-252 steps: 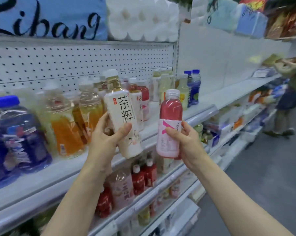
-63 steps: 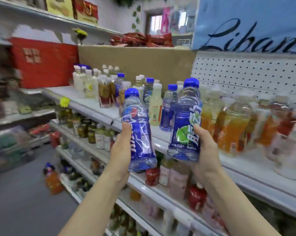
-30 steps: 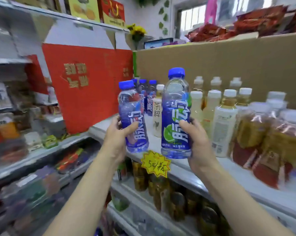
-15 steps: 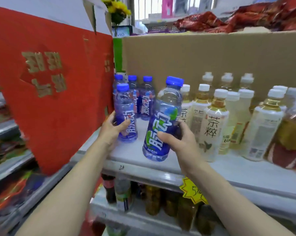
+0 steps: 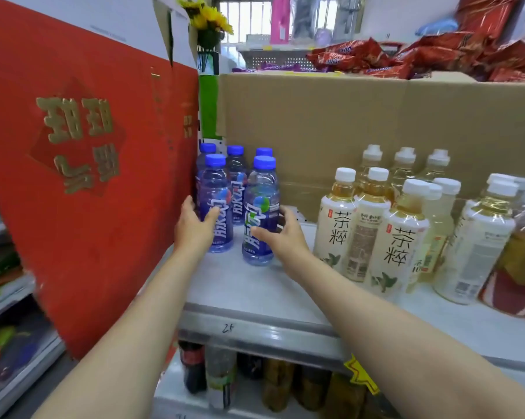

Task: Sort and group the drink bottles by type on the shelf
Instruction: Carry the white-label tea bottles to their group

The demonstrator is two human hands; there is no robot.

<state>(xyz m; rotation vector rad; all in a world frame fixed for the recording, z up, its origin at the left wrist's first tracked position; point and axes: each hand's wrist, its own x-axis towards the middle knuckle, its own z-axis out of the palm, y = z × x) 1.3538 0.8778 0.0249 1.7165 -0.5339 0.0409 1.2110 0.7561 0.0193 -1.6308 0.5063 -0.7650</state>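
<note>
Item: two clear plastic bottles of blue drink with blue caps, upright on the white shelf (image 5: pixel 255 300), at the front of a like group of three beside the red cardboard box (image 5: pixel 83 182).
Left hand (image 5: pixel 194 228): fingers curled round the left bottle (image 5: pixel 217 207).
Right hand (image 5: pixel 280 237): fingers loosely spread round the right bottle (image 5: pixel 261 213); firm grip not certain.
Risk: a careless withdrawal may tip either bottle into the rear row, or toward the white-capped pale tea bottles (image 5: pixel 373 225) nearby.

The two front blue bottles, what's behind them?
Three more blue-capped bottles stand behind them, before the cardboard box. Their lower parts are hidden.
</note>
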